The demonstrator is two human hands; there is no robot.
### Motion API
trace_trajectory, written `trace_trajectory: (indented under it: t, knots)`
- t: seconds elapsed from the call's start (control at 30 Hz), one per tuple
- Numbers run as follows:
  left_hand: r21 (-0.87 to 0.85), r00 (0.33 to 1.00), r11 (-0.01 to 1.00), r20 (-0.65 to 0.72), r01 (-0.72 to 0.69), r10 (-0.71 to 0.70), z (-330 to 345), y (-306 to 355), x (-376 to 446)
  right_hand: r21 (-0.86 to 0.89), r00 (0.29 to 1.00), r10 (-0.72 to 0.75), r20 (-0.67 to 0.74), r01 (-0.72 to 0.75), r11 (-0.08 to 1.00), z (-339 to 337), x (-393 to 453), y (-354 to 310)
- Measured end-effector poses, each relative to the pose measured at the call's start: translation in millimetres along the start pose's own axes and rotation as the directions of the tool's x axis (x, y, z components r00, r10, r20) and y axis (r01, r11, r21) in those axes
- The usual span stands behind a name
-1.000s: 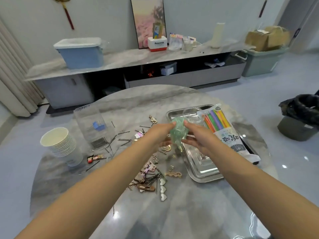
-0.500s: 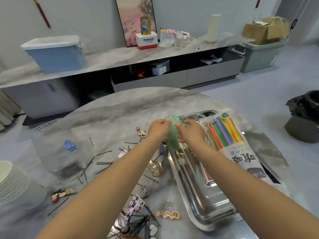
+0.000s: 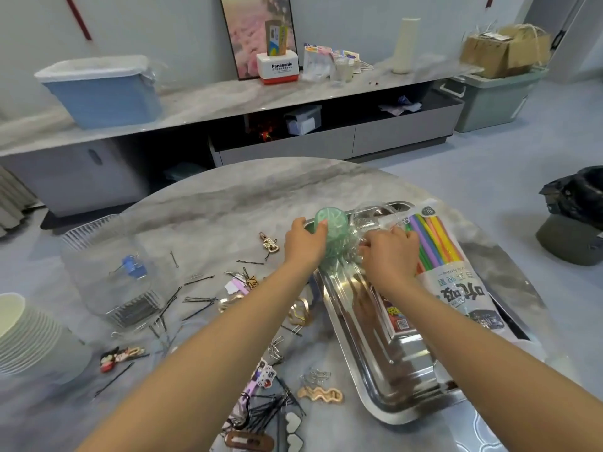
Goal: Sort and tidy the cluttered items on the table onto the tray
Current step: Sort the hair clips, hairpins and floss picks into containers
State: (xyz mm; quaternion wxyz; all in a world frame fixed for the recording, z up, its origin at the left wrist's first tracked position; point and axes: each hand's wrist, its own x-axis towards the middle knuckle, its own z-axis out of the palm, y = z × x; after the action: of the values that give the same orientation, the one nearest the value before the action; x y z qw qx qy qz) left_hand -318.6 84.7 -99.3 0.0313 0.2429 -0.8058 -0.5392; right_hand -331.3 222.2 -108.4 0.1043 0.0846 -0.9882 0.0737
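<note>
A steel tray lies on the round marble table. My left hand grips a green cup over the tray's far left corner. My right hand pinches the clear plastic wrap trailing from that cup. A clear plastic cup sits in the tray's far end. A bag of coloured straws leans on the tray's right rim. Hair clips and black bobby pins lie scattered on the table left of the tray.
A clear plastic box with pins stands at the table's left. A stack of paper cups sits at the far left edge. A black bin stands on the floor to the right. A long sideboard runs behind the table.
Both hands carried the green cup forward from over the tray's left rim to its far end. The camera leaned in closer to the table.
</note>
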Motion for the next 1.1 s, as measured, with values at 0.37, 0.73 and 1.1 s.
trace_trajectory:
  t: [0.37, 0.73, 1.1]
  knots:
    - [-0.038, 0.997, 0.999, 0.077, 0.027, -0.024, -64, -19, -97, 0.146, 0.983, -0.173, -0.064, 0.180, 0.973, -64, -84, -13]
    - [0.506, 0.915, 0.799, 0.383, -0.323, 0.127, -90, -100, -187, 0.100, 0.929, -0.366, 0.059, 0.359, 0.928, -86, -187, -15]
    - [0.650, 0.808, 0.499, 0.549, -0.573, 0.213, -110, -123, -203, 0.091, 0.741, -0.614, 0.272, 0.615, 0.783, -77, -253, -20]
